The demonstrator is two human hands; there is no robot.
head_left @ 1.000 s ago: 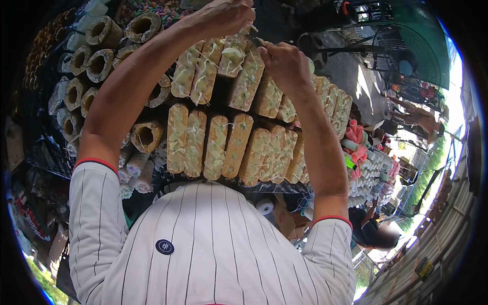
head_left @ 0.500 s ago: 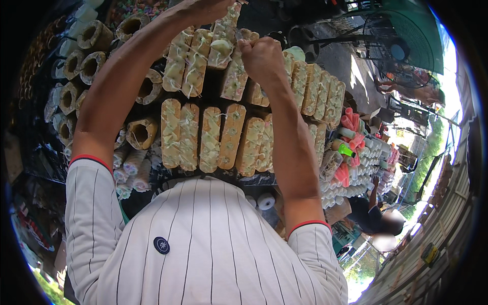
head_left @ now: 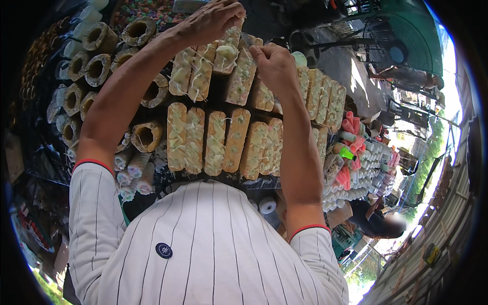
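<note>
your left grip (head_left: pixel 213 24), fingers bent, at far end of pale-smeared oblong block (head_left: pixel 225 58) in upper row; your right grip (head_left: pixel 277 63), fingers curled, beside neighboring block (head_left: pixel 240 81); can't tell what either holds.

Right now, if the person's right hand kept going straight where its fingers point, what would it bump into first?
Probably the upper end of the speckled yellowish block at the fingertips of the right hand; depth is unclear, so they may already touch.
</note>
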